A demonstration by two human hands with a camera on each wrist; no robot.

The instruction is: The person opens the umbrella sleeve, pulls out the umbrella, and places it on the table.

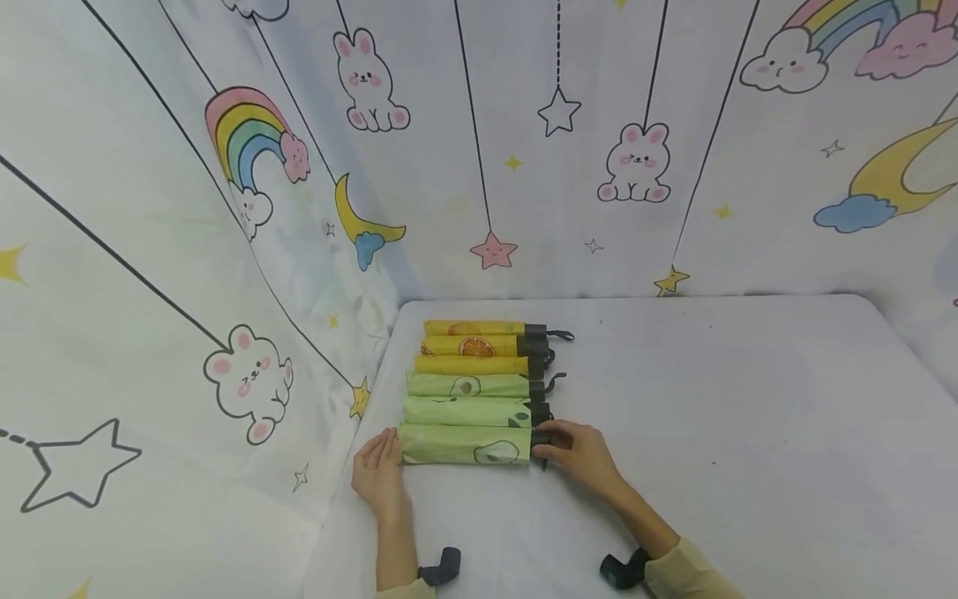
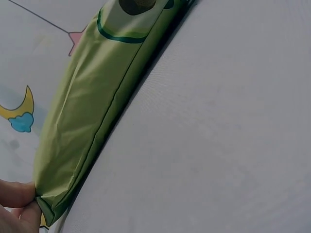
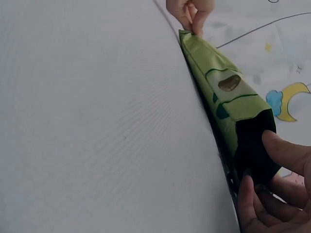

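Nearest me on the table lies a folded umbrella in a green avocado-print sleeve (image 1: 456, 446). My left hand (image 1: 380, 476) pinches the corner of its sleeve at the left end, as the left wrist view shows with the thumb and fingers (image 2: 18, 195) there. My right hand (image 1: 580, 453) grips its black handle (image 3: 255, 148) at the other end, thumb on one side and fingers on the other. Just behind it lie two more green umbrellas, a plain-looking one (image 1: 464, 413) and one with an avocado (image 1: 434, 385), parallel to it.
Three folded yellow umbrellas with orange prints (image 1: 494, 345) lie farther back in the same row, black handles to the right, some with wrist straps (image 1: 561, 335). The white table (image 1: 748, 433) meets a cartoon-printed cloth (image 1: 449, 166) behind and at the left.
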